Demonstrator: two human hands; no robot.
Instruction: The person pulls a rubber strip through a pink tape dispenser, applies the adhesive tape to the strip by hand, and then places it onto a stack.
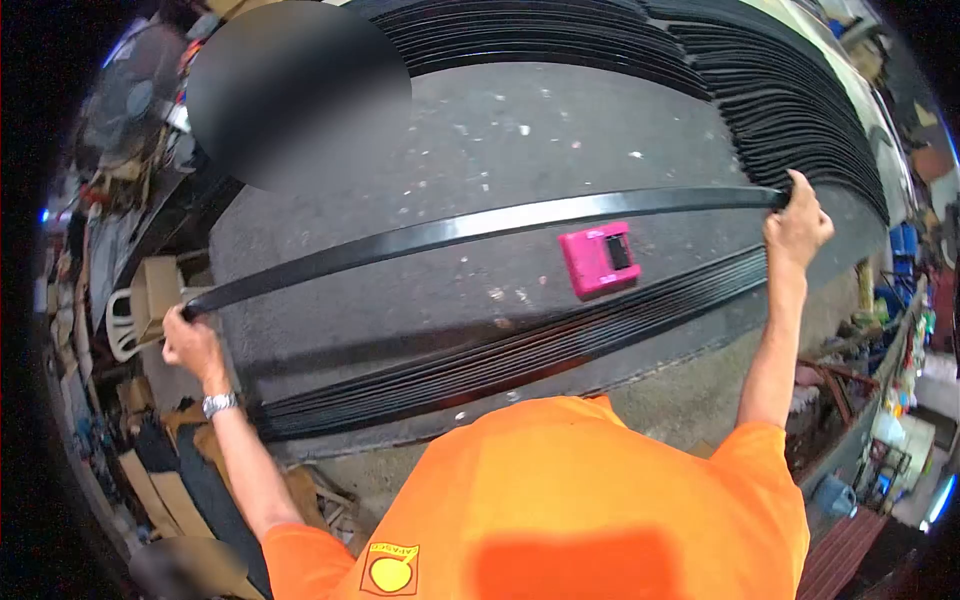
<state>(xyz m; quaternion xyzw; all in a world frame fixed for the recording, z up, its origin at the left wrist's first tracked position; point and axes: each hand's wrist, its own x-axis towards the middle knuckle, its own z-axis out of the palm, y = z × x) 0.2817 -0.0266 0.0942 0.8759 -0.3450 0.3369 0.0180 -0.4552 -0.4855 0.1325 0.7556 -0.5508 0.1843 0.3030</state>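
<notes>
A long, glossy black strip [500, 219] stretches across the grey table [470, 130], held at both ends. My left hand [192, 345], with a metal watch at the wrist, is closed round the strip's left end. At the right end, my right hand [797, 225] grips the strip with the thumb raised. Below the strip, a pink device [598, 260] with a black part lies on the table. Nearer my body, a row of similar black strips [510, 345] runs along the table's near edge.
Large stacks of black strips [560, 45] line the far and right sides of the table. A white plastic chair [122, 325] and cardboard [158, 290] stand at the left. Cluttered items and a blue container [835, 495] are at the right.
</notes>
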